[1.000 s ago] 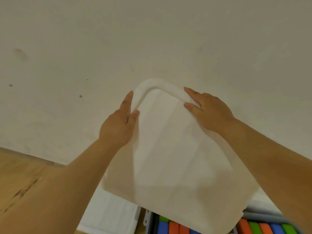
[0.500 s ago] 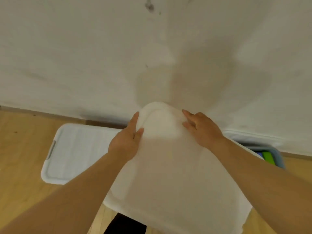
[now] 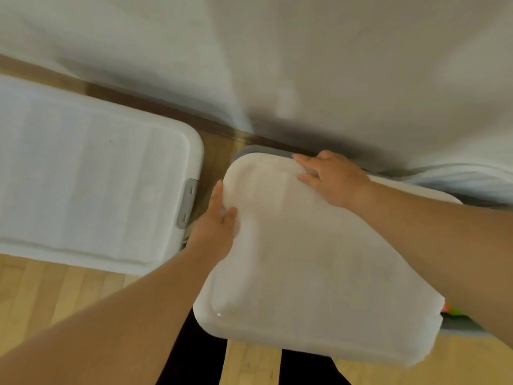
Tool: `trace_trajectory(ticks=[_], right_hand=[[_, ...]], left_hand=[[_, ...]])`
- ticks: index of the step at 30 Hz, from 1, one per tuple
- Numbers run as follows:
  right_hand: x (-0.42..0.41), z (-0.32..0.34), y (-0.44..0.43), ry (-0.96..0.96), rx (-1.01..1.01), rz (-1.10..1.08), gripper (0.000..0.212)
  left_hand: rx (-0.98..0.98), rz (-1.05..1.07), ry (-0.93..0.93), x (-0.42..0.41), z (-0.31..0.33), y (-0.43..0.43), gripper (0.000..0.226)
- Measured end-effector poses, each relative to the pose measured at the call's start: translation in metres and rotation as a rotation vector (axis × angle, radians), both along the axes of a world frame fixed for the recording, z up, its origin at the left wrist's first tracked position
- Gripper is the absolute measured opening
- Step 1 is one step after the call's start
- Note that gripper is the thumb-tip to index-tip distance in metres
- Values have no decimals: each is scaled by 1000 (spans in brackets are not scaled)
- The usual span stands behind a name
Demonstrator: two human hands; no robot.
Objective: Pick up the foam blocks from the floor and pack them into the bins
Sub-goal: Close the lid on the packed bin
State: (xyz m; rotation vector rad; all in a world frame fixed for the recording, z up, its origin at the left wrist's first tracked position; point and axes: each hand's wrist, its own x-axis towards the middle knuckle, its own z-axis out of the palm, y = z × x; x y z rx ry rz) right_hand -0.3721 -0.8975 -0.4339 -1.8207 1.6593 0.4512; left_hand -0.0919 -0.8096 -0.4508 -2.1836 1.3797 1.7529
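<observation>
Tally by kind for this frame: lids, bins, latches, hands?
White lids: 2, the held lid and the left lid
Grey-rimmed bin: 1
Grey latch: 1
Hands: 2, left hand and right hand
Total: 6
Foam blocks: only a coloured sliver shows, not countable.

gap: narrow floor [image 3: 215, 154] between closed bin [image 3: 91, 184] and lid [image 3: 319, 259] | rear: wall [image 3: 333, 65]

Bin [image 3: 256, 150] mostly hidden beneath lid [image 3: 319, 268], perhaps foam blocks [image 3: 454, 310], blurred
</observation>
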Motion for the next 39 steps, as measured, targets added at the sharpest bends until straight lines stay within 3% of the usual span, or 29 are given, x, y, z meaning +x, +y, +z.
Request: trace_trajectory(ticks=[3,6,10,13,17,19,25,31,35,39], right_hand=[[0,-38,-16,7,-26,55,57],[-1,-62,-17,31,-101,29,54],[-1,-67,5,190,-162,-95,69],[16,-58,45,188,-27,-245,97],[43,-62,124,172,309,-271,131],[48,-72,143,192,384,-260,141],[46,-76,127,176,411,-211,142],[28,-67,141,201,408,-233,142],[25,-68,138,208,445,-222,143],[28,-70,136,215,483,-215,142]], left_hand=[[-26,9,-94,-12,-37,-2,69],[-127,-94,-346,-17,-59,-10,63],[-46,-236,-323,-13,-70,-6,74],[-4,-210,-302,-4,-81,-7,83],[-6,-171,-195,0,-88,-14,85],[-13,-182,-159,4,-91,-15,84],[3,-126,-67,19,-92,-15,86],[86,-80,-12,22,-93,-8,113],[100,-69,-121,20,-88,-10,131],[-56,-107,-274,14,-82,7,119]])
